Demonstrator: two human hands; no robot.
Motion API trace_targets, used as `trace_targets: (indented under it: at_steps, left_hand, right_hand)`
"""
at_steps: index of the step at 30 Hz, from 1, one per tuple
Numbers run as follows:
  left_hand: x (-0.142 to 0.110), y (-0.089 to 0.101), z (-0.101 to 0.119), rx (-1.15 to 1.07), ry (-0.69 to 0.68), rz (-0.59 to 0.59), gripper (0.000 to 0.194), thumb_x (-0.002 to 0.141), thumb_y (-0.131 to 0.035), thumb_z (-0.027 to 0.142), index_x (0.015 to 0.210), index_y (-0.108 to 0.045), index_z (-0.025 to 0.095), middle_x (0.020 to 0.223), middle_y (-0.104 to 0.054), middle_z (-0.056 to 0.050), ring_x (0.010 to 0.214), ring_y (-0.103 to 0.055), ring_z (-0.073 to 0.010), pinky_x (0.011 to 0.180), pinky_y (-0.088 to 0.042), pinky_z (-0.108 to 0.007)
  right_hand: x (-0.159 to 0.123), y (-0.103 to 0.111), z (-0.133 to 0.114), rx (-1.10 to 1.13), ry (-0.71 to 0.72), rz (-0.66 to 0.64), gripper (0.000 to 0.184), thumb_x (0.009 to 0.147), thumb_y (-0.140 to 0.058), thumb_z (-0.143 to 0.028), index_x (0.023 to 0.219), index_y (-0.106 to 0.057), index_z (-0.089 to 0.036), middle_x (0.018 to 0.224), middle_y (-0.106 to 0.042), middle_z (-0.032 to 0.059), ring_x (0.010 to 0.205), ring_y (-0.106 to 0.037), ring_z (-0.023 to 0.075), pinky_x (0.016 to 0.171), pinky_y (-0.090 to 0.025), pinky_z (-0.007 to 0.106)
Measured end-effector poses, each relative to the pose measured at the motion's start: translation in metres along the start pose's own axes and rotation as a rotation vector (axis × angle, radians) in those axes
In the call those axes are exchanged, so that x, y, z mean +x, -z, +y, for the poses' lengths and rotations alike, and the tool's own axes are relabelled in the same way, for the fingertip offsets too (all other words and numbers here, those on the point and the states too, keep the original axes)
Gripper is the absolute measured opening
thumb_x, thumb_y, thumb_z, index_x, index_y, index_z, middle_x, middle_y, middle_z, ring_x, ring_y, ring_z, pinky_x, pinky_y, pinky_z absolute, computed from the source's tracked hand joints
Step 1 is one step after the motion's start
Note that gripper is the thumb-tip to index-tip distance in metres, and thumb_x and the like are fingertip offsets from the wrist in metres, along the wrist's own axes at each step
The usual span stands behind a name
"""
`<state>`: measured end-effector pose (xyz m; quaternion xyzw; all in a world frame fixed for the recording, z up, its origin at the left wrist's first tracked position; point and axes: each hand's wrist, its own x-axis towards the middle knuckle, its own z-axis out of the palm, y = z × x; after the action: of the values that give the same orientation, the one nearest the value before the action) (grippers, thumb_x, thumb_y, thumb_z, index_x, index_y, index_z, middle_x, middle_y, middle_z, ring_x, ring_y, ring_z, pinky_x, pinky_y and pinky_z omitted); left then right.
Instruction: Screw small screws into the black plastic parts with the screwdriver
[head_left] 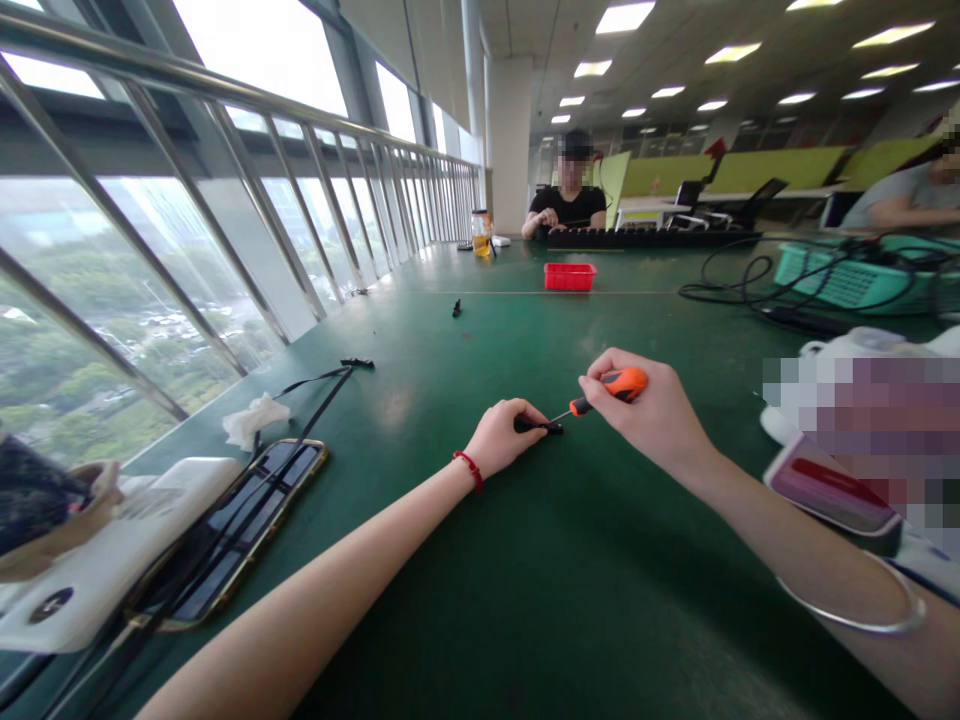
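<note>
My left hand (504, 432) rests on the green table (570, 560) with its fingers closed around a small black part (541, 426). My right hand (651, 405) grips a small screwdriver with an orange handle (621, 383). The screwdriver's thin shaft slants down to the left and its tip meets the black part. A red string bracelet sits on my left wrist and a silver bangle on my right forearm.
At the left lie a phone in a gold case (240, 520), a white box (112, 550), a black strap (315, 385) and crumpled tissue (255, 418). A red tray (569, 276) stands farther back. Cables and a teal basket (855, 275) are at right. Two people sit at the far end.
</note>
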<state>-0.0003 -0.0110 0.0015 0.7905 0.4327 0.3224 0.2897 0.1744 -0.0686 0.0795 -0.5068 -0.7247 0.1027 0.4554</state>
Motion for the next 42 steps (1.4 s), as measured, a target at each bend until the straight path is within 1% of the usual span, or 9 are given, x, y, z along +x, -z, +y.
trace_targets:
  at_steps: [8, 13, 15, 18, 22, 27, 31, 37, 42]
  left_hand:
    - [0.000, 0.001, 0.001, 0.014, 0.004, 0.023, 0.010, 0.071, -0.064, 0.021, 0.079, -0.066, 0.015, 0.082, -0.069, -0.004, 0.076, -0.062, -0.0155, 0.073, -0.051, -0.027]
    - [0.000, -0.001, -0.003, -0.021, -0.022, 0.027, 0.011, 0.071, -0.064, 0.021, 0.079, -0.066, 0.014, 0.082, -0.069, -0.005, 0.075, -0.062, -0.0156, 0.074, -0.051, -0.028]
    - [0.000, -0.001, -0.003, -0.032, -0.028, 0.023, 0.011, 0.071, -0.064, 0.021, 0.079, -0.066, 0.013, 0.082, -0.069, -0.006, 0.076, -0.063, -0.0159, 0.074, -0.051, -0.028]
    - [0.000, 0.000, -0.002, -0.031, -0.024, 0.021, 0.011, 0.071, -0.064, 0.021, 0.079, -0.066, 0.013, 0.082, -0.069, -0.006, 0.076, -0.062, -0.0157, 0.073, -0.050, -0.027]
    - [0.001, 0.001, -0.001, -0.024, -0.021, 0.013, 0.011, 0.072, -0.064, 0.021, 0.080, -0.065, 0.013, 0.081, -0.069, -0.005, 0.075, -0.062, -0.0156, 0.073, -0.050, -0.028]
    - [0.001, 0.001, -0.002, -0.026, -0.019, 0.009, 0.010, 0.071, -0.065, 0.019, 0.079, -0.065, 0.013, 0.082, -0.069, -0.006, 0.076, -0.062, -0.0166, 0.075, -0.050, -0.028]
    - [0.001, 0.001, -0.002, -0.036, -0.020, 0.013, 0.009, 0.072, -0.064, 0.019, 0.079, -0.065, 0.013, 0.084, -0.069, -0.005, 0.079, -0.062, -0.0170, 0.077, -0.050, -0.029]
    - [0.000, 0.003, 0.002, -0.023, -0.007, 0.000, 0.009, 0.072, -0.064, 0.019, 0.079, -0.065, 0.013, 0.084, -0.068, -0.005, 0.078, -0.062, -0.0169, 0.075, -0.050, -0.029]
    - [-0.001, 0.004, 0.003, -0.020, 0.005, 0.000, 0.009, 0.072, -0.064, 0.019, 0.080, -0.065, 0.014, 0.083, -0.068, -0.005, 0.077, -0.062, -0.0164, 0.074, -0.050, -0.028]
  right_hand:
    - [0.012, 0.001, -0.009, -0.076, -0.152, -0.070, 0.031, 0.065, -0.061, -0.031, 0.088, -0.041, -0.025, 0.066, -0.052, -0.0049, 0.053, -0.049, 0.0135, 0.051, -0.035, 0.024]
    - [0.020, -0.004, -0.027, -0.281, -0.200, -0.002, 0.032, 0.081, -0.039, -0.054, 0.076, -0.046, -0.024, 0.062, -0.055, 0.0006, 0.058, -0.051, 0.0181, 0.051, -0.030, 0.026]
    - [0.023, -0.006, -0.033, -0.334, -0.166, 0.025, 0.033, 0.083, -0.036, -0.051, 0.069, -0.047, -0.023, 0.061, -0.056, 0.0020, 0.058, -0.052, 0.0182, 0.051, -0.028, 0.026]
    - [0.027, -0.005, -0.037, -0.387, -0.126, 0.013, 0.017, 0.077, -0.048, -0.040, 0.081, -0.050, -0.024, 0.061, -0.057, 0.0006, 0.054, -0.049, 0.0170, 0.050, -0.027, 0.026]
    - [0.033, 0.004, -0.044, -0.435, -0.140, -0.130, 0.016, 0.075, -0.047, -0.035, 0.084, -0.051, -0.024, 0.069, -0.061, 0.0014, 0.055, -0.049, 0.0163, 0.051, -0.028, 0.026]
    - [0.036, 0.009, -0.053, -0.499, -0.158, -0.221, 0.038, 0.087, -0.030, -0.043, 0.068, -0.056, -0.022, 0.067, -0.061, 0.0033, 0.060, -0.053, 0.0170, 0.054, -0.029, 0.027]
    - [0.034, 0.007, -0.055, -0.528, -0.132, -0.198, 0.019, 0.079, -0.044, -0.034, 0.089, -0.056, -0.025, 0.072, -0.063, 0.0006, 0.059, -0.052, 0.0162, 0.051, -0.029, 0.026]
    - [0.032, 0.009, -0.051, -0.571, -0.151, -0.228, 0.037, 0.086, -0.034, -0.048, 0.074, -0.057, -0.022, 0.067, -0.061, 0.0037, 0.056, -0.052, 0.0163, 0.051, -0.030, 0.027]
    - [0.035, 0.011, -0.046, -0.545, -0.148, -0.175, 0.024, 0.077, -0.052, -0.037, 0.097, -0.053, -0.024, 0.073, -0.063, 0.0006, 0.056, -0.052, 0.0148, 0.050, -0.031, 0.025]
